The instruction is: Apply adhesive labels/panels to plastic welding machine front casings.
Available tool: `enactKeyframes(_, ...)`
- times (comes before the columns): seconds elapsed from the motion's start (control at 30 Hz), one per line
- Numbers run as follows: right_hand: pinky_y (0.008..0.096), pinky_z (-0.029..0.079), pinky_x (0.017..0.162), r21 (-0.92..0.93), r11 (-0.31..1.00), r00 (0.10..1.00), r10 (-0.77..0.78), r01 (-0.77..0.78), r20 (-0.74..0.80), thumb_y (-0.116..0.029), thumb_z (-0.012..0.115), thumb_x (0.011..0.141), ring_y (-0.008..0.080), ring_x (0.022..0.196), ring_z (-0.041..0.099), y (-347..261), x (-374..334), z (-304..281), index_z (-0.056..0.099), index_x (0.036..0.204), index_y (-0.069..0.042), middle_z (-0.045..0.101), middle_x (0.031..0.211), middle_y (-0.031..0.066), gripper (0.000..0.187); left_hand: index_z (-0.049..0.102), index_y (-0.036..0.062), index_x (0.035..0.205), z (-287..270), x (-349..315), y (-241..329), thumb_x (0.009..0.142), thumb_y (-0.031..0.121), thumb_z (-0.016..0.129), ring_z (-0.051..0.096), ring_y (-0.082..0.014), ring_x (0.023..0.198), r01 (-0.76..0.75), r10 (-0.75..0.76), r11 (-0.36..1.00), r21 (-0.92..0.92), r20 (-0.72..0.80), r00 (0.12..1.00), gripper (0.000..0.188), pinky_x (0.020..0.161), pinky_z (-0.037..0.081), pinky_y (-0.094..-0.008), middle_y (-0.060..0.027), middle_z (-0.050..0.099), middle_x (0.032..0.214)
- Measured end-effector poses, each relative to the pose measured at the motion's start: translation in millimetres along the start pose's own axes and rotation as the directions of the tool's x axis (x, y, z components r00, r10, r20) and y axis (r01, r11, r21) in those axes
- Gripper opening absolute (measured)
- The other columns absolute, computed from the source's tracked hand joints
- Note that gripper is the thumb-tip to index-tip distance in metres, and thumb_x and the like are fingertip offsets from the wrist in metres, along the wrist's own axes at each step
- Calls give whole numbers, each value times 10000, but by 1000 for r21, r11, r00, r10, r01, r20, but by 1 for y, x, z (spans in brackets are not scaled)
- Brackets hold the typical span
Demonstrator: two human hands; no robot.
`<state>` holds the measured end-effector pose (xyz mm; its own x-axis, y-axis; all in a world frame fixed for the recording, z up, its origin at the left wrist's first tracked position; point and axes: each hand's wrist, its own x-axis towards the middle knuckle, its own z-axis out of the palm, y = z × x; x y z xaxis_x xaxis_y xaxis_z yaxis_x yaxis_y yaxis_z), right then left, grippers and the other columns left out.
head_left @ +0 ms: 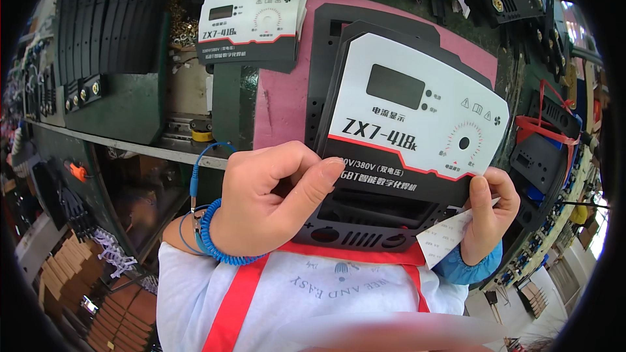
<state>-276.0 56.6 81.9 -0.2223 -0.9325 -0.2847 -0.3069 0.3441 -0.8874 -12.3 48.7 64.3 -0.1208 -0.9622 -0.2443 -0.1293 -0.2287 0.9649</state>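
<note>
Pink mat [280,114]: one black panel [319,58] lies there. Nearer the person's chest, a tilted panel [355,238] with a white-and-black label [404,137] over its upper part. Label placed or nearly so, I judge; bonding can't be told. Lower slots uncovered.

Left hand [280,189]: thumb over label's left edge, fingers curled; can't tell whether it grips. Right hand [492,205]: pinching label's lower right corner, white backing paper [447,238] hanging beside. Remaining, probably: smoothing down, clearing the paper.

Counts: mat, 1; panels here, 2; label at hands, 1, plus a label stack [248,19] farther off, number unclear; backing paper, 1 piece visible.
</note>
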Motion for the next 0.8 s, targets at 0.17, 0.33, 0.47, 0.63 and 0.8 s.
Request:
enactKeyframes(0.17,185,363,547,-112,993,999,-27,25,-21,-83,674,793,38,587,479,-5,1,6,615,801,18,582,675,1,117,559,-14,673,1,-1,-1,855,67,611,377,-22,441,15,-15,1000,-7,7,1000,206,392,282,-209,6,483,496)
enactKeyframes(0.33,185,368,545,-152,987,998,-59,55,-24,-65,677,787,40,583,486,-5,1,8,616,799,17,583,672,4,103,550,-7,672,1,-1,-2,857,62,606,391,-28,431,-8,8,1000,-7,4,1000,205,387,291,-213,2,484,493)
enactKeyframes(0.47,184,374,552,-149,987,997,-70,64,-37,-66,676,790,41,586,487,-3,2,10,617,800,17,585,679,5,102,542,3,667,2,0,-5,854,62,608,404,-51,410,-39,39,999,27,-16,999,207,383,300,-222,-7,480,487)
enactKeyframes(0.63,182,372,552,-171,983,996,-74,66,-44,-70,678,789,41,587,482,-2,2,11,613,796,16,583,681,5,108,536,4,662,1,1,-5,848,63,615,409,-67,399,-44,45,997,56,-19,999,211,380,304,-229,-12,479,484)
enactKeyframes(0.8,179,360,541,-190,978,995,-96,87,-38,-71,684,781,37,582,468,-1,2,11,608,791,14,579,679,5,114,534,2,660,2,0,-6,843,52,614,410,-78,388,-64,66,996,65,-31,997,206,376,306,-230,-21,475,478)
